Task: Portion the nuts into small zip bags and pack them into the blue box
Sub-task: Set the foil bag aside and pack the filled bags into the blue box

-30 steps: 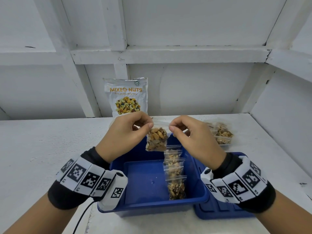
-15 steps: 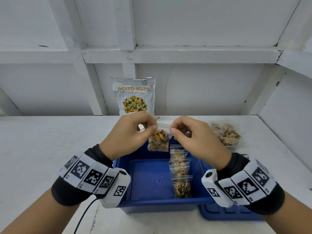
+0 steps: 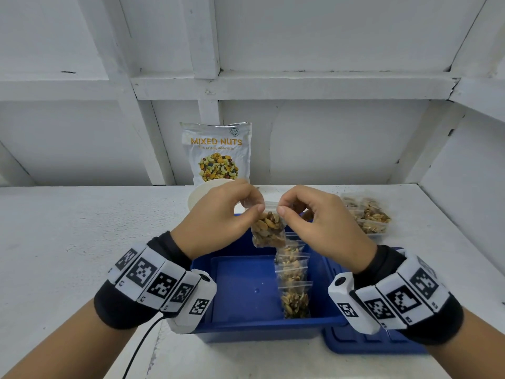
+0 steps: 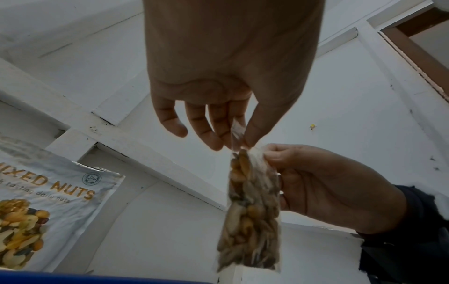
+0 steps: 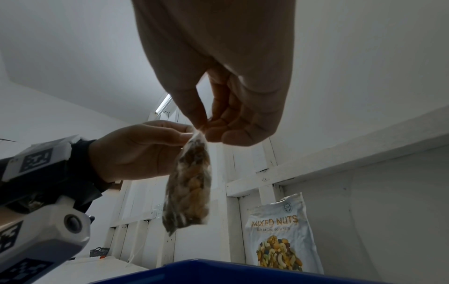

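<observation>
Pinching the top strip of a small clear nut-filled zip bag [image 3: 269, 228], the left hand [image 3: 218, 217] and right hand [image 3: 322, 222] seal it above the open blue plastic box [image 3: 246, 285]; next, lowering it beside the packed row.

Both hands are bare. Each wrist wears a black cuff [image 3: 124, 307] with a band of white blocks [image 3: 153, 280] around it. Every block has a black and white square pattern. A white camera box [image 3: 340, 285] with a round dark lens sits on each band. A thin black cable [image 3: 142, 343] hangs from the left one.
</observation>
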Action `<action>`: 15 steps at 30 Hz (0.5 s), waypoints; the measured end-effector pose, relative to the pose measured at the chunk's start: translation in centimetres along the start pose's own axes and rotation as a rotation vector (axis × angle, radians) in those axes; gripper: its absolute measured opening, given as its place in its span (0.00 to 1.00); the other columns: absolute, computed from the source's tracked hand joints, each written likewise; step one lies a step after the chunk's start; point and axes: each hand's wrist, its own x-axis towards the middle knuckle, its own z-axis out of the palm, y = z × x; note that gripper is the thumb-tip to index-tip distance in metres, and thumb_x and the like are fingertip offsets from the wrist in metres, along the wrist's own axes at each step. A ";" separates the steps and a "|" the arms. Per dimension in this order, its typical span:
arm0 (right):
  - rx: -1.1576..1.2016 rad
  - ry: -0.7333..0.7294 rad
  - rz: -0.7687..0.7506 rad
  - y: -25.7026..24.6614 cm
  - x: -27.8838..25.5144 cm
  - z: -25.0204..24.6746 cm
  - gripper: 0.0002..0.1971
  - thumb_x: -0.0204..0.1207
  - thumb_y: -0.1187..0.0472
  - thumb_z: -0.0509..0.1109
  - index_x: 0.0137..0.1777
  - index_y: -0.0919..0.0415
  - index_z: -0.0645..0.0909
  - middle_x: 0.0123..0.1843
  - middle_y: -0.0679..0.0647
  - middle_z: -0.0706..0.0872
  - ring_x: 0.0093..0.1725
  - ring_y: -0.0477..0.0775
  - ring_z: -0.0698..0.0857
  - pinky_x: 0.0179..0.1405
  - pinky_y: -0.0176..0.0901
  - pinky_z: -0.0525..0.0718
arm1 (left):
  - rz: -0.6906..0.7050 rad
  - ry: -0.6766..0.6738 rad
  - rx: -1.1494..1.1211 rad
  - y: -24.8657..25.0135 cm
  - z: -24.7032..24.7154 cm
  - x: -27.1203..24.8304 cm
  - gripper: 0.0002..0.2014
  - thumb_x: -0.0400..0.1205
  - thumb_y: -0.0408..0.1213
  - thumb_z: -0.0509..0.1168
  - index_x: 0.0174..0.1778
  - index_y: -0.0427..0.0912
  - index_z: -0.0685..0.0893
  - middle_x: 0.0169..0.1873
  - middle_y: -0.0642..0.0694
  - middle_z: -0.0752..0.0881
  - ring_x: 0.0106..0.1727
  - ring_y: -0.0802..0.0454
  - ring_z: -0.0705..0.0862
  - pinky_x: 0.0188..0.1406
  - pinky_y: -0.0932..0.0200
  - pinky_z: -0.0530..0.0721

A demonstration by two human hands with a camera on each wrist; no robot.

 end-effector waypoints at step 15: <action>0.006 -0.049 -0.046 0.2 0.0 -0.1 0.04 0.74 0.61 0.67 0.41 0.59 0.82 0.35 0.43 0.82 0.37 0.41 0.79 0.37 0.25 0.75 | 0.025 -0.047 -0.022 0.4 0.3 0.3 0.10 0.76 0.49 0.58 0.40 0.48 0.80 0.34 0.57 0.82 0.41 0.58 0.78 0.40 0.76 0.73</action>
